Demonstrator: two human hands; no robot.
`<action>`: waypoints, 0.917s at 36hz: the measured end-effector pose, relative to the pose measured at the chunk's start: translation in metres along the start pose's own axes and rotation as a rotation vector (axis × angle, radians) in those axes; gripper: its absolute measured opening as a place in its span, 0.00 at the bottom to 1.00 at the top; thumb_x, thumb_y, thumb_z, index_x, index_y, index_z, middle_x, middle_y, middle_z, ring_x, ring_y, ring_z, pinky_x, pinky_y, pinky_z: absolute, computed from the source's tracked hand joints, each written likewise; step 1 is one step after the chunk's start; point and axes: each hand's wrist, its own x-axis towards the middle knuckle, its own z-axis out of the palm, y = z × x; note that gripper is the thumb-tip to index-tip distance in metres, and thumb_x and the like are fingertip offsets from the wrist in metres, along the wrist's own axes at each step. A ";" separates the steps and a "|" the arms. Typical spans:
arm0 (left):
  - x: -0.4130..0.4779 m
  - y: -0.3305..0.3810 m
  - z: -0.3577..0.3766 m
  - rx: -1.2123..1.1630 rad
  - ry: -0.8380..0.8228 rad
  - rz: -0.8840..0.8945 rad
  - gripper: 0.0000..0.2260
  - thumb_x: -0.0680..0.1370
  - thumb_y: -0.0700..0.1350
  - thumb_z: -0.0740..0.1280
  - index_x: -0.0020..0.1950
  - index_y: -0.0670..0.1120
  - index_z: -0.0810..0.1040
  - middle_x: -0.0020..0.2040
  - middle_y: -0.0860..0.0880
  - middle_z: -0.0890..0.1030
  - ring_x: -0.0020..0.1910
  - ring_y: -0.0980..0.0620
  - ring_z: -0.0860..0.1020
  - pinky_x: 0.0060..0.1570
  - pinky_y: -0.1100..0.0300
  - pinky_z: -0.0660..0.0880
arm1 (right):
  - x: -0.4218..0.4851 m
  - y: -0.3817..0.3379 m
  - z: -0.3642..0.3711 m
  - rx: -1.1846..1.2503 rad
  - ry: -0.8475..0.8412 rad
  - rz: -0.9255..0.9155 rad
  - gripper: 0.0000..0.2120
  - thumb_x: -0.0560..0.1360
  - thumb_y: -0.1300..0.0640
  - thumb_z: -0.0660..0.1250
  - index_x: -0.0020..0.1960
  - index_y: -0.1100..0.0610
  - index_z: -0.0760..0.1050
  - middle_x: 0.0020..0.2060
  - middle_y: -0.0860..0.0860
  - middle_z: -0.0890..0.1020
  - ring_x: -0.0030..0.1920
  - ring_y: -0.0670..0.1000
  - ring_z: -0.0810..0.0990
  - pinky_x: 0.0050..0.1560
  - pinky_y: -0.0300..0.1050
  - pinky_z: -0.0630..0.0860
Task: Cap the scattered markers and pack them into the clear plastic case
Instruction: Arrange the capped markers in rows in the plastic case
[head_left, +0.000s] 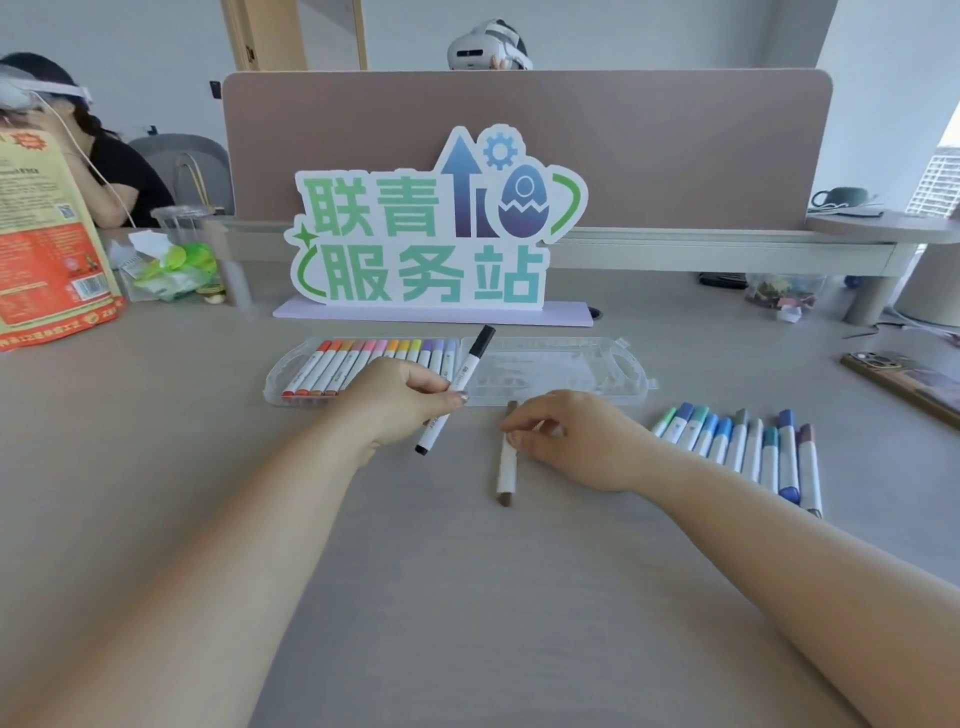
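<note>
Pale desk (156, 493) holds the half-filled case (550, 366). Left hand (400, 400) grips a black marker (470, 364) slanting toward the case just beyond; right hand (571, 441) pinches a brown marker (506, 470) lying near-to-far.

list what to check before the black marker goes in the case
1. Both caps on black marker: ok.
2. Grip of left hand on its barrel: ok.
3. Open case with free space beside packed row: ok.
4. Both caps on brown marker: ok.
5. Grip of right hand on brown marker: cannot tell; fingertips touch it.
</note>
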 end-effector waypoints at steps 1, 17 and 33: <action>-0.001 0.001 0.001 -0.010 -0.005 0.001 0.08 0.73 0.48 0.73 0.46 0.45 0.83 0.39 0.54 0.80 0.38 0.59 0.76 0.42 0.63 0.72 | -0.001 0.000 -0.001 0.010 -0.003 0.016 0.08 0.77 0.51 0.65 0.52 0.48 0.80 0.49 0.43 0.80 0.50 0.45 0.77 0.53 0.40 0.73; -0.004 0.002 0.008 -0.128 -0.048 -0.026 0.05 0.74 0.44 0.72 0.47 0.46 0.79 0.43 0.49 0.83 0.37 0.56 0.82 0.38 0.66 0.75 | -0.007 0.004 -0.012 -0.305 0.092 0.218 0.11 0.72 0.44 0.68 0.48 0.50 0.76 0.45 0.44 0.78 0.47 0.47 0.77 0.44 0.44 0.75; 0.013 0.008 0.002 -0.160 0.031 0.016 0.02 0.75 0.40 0.71 0.44 0.45 0.79 0.40 0.50 0.81 0.28 0.61 0.80 0.29 0.72 0.73 | 0.014 0.002 -0.031 0.114 0.159 0.270 0.10 0.77 0.48 0.64 0.42 0.53 0.78 0.43 0.51 0.84 0.45 0.54 0.80 0.47 0.47 0.76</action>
